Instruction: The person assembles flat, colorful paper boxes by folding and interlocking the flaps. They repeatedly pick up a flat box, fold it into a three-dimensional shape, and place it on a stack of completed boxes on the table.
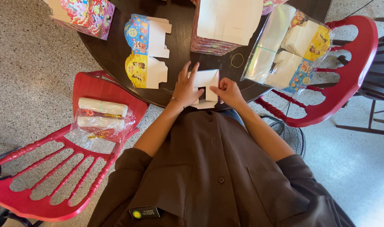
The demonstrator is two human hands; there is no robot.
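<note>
Dark round table (116, 54), speckled terrazzo floor (27, 63), red chairs (360, 50) either side.
Left hand (186, 89) spread flat on white folded carton (206, 80); right hand (229, 91) pinching its flap.

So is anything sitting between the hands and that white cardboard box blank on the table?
Nothing visible. The left hand lies flat on the white box blank and the right hand pinches its right edge. The folded printed boxes lie apart on the left, and the yellow rubber band beyond.
</note>
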